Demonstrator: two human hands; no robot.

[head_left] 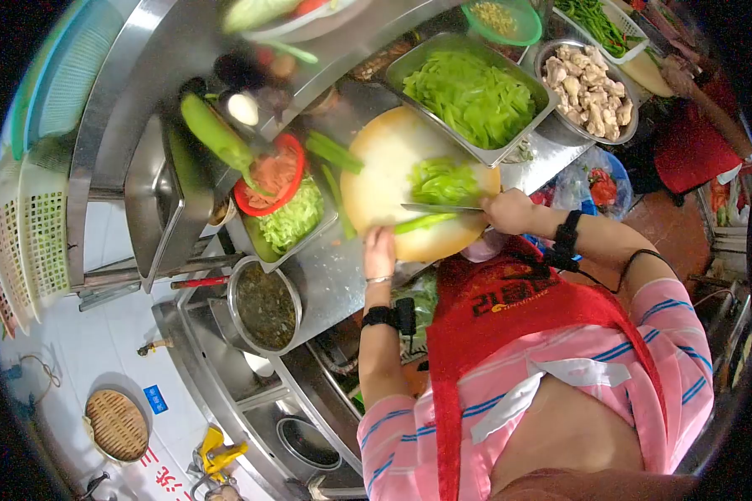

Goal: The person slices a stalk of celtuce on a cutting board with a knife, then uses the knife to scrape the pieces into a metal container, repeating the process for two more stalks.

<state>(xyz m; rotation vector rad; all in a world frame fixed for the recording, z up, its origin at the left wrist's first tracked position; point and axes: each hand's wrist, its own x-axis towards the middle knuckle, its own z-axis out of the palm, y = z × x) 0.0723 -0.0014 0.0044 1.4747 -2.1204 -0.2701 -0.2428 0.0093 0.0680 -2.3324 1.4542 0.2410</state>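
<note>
On the round pale cutting board (376, 150), my right hand (510, 211) grips a knife (439, 208) whose blade points left across the board. My left hand (379, 253) is at the board's near-left edge, with its fingers closed at the end of a green stalk (426, 222). That stalk lies just on the near side of the blade. Beyond the knife sits a heap of sliced green vegetable (443, 180). Longer green pieces (334, 152) rest at the left of the board.
Behind the board stands a metal tray of green slices (472, 98), beside a bowl of pale meat pieces (589, 90). At left are a red basket of orange shreds (276, 171), a tray of pale green shreds (297, 219) and a pot of dark contents (265, 305). Another person's arm (710, 108) shows at right.
</note>
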